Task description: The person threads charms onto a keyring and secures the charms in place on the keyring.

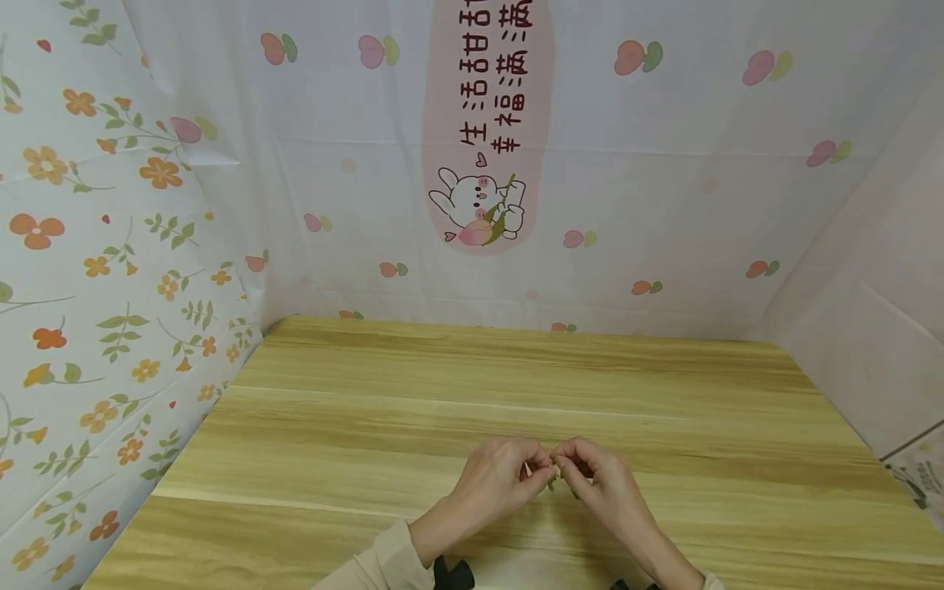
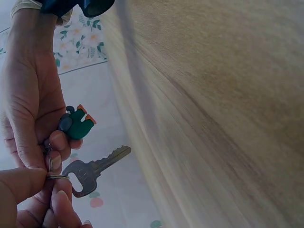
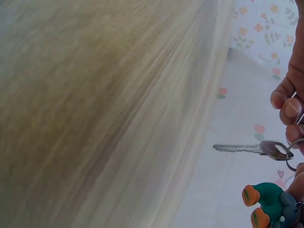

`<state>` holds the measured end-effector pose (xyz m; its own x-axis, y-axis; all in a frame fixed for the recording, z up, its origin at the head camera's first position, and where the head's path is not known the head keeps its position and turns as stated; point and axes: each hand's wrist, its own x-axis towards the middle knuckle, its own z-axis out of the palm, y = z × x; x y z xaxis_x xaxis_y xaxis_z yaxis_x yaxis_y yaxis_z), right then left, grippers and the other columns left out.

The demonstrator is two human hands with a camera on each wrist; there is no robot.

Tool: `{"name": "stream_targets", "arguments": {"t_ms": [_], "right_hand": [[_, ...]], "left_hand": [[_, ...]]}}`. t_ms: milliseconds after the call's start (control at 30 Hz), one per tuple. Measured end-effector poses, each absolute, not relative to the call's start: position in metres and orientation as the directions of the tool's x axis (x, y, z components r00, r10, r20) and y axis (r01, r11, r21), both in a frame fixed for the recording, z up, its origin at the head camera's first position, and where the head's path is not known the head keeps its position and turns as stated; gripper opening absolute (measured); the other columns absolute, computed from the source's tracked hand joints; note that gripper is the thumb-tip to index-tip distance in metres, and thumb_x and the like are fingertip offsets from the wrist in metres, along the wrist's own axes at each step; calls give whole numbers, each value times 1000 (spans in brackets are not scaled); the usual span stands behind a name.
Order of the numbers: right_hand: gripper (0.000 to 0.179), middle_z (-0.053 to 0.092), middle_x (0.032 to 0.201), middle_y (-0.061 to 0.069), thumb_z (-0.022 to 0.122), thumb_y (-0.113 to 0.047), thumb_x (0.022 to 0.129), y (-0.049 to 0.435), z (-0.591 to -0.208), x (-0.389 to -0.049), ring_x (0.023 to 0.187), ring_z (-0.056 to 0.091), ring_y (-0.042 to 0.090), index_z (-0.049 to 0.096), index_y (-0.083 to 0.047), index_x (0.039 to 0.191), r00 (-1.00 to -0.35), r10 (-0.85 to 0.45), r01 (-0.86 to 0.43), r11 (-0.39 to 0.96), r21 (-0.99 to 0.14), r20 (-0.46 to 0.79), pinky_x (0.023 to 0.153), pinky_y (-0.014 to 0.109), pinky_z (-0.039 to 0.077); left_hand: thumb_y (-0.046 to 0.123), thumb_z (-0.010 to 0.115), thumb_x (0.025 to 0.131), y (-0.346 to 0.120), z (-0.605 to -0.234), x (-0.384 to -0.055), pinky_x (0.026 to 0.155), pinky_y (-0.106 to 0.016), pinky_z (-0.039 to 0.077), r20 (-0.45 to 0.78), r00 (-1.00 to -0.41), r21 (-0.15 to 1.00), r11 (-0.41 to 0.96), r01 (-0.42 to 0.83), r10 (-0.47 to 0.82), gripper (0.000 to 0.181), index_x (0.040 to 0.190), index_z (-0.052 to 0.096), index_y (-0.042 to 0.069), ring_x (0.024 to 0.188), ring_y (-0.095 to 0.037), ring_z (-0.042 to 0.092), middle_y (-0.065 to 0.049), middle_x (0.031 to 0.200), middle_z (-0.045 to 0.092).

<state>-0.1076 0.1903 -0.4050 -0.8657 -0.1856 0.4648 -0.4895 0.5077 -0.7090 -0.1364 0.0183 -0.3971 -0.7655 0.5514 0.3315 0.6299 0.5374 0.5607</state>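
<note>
Both hands meet above the table near its front edge. My left hand (image 1: 497,475) pinches a thin metal key ring (image 2: 58,176) between thumb and fingertips. A silver key (image 2: 88,175) hangs from that ring, its toothed blade pointing down at the table. Close by, my right hand (image 1: 608,492) pinches a keychain beside the ring. Its short chain (image 2: 47,147) leads to a small green figure (image 2: 80,124) with orange feet and grey parts, dangling under the right fingers. In the right wrist view, the key (image 3: 251,148) and the figure (image 3: 270,202) hang side by side. Fingers partly hide the ring.
A wood-grain table (image 1: 369,410) lies under the hands. A printed cloth (image 1: 332,164) with a rabbit and tulips stands behind it, a floral cloth (image 1: 118,328) on the left and a pale cloth (image 1: 870,246) on the right. Black wrist devices (image 1: 453,574) sit at the cuffs.
</note>
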Motion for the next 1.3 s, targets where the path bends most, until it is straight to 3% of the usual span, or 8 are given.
{"name": "stream_targets", "arguments": {"t_ms": [800, 1133, 1300], "right_hand": [[15, 59, 67, -3, 61, 4, 87, 192, -408, -106, 56, 43, -4, 65, -11, 85, -859, -170, -494, 520, -696, 483, 43, 19, 41], [10, 56, 66, 3, 56, 1, 91, 198, -405, -107, 48, 44, 2, 63, -4, 88, -892, -185, -450, 446, -774, 413, 40, 19, 40], [12, 56, 67, 8, 50, -4, 96, 202, -404, -106, 49, 50, 9, 62, -1, 94, -917, -219, -396, 402, -826, 334, 40, 21, 42]], "left_hand": [[21, 67, 87, 18, -400, -134, 46, -5, 31, 396, -738, 559, 494, 666, 547, 9, 80, 69, 16, 54, 10, 40, 10, 69, 62], [19, 65, 89, 18, -397, -134, 52, -4, 35, 432, -712, 573, 441, 691, 554, 9, 81, 68, 14, 60, 8, 45, 6, 74, 64], [19, 61, 92, 18, -395, -134, 60, -8, 41, 428, -730, 641, 390, 661, 534, 9, 86, 65, 12, 66, 5, 48, 4, 77, 62]]}}
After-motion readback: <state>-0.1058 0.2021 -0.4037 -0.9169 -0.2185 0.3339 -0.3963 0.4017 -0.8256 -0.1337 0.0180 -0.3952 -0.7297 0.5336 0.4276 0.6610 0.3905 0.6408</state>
